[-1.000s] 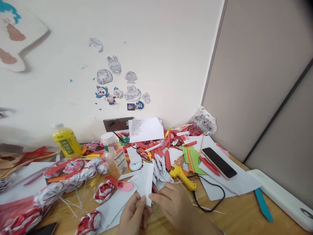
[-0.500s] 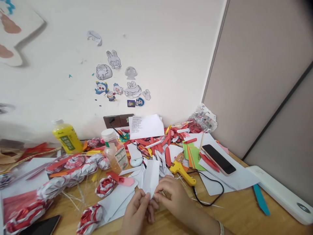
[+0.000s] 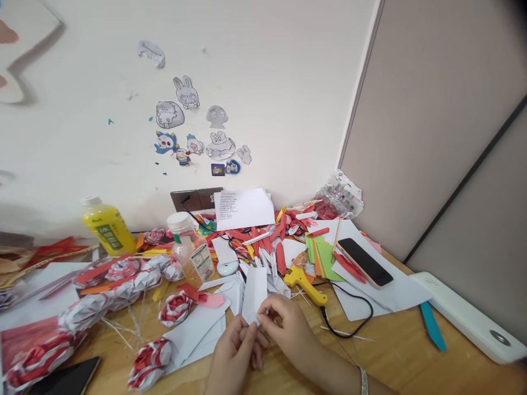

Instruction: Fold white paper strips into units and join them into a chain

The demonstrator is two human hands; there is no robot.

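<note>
Where we grip now: at the near end of the long, narrow white paper strip [image 3: 256, 288], here in the near middle of the pale wooden table [image 3: 411, 367], with its free length reaching away on the far side of our fingers.
Strip's long axis: near to far, the far end leaning slightly right, so it points away from us.
Left bare hand [image 3: 236, 350]: thumb uppermost, clamped on the near end; this looks like the anchor.
Right bare hand [image 3: 290, 326]: right there at the strip's right edge, close to the near corner, thumb and forefinger drawn together; whether they nip the paper or only press it, we cannot tell.
Nearer hand: a close call! Our left has the near end itself, our right is just beside it, and neither is at the far end; we judge that near end to be the pivot.
Far end: it overlaps the heap of loose folded white paper strips [image 3: 276, 278] from where we look; touching or above, we cannot tell.
Right side: the yellow plastic glue gun [image 3: 307, 286] lies beyond our right hand, apart from the fingers.
Left side: flat white paper sheets [image 3: 200, 341], then a red-and-white rolled paper rosette [image 3: 150, 362].
</note>
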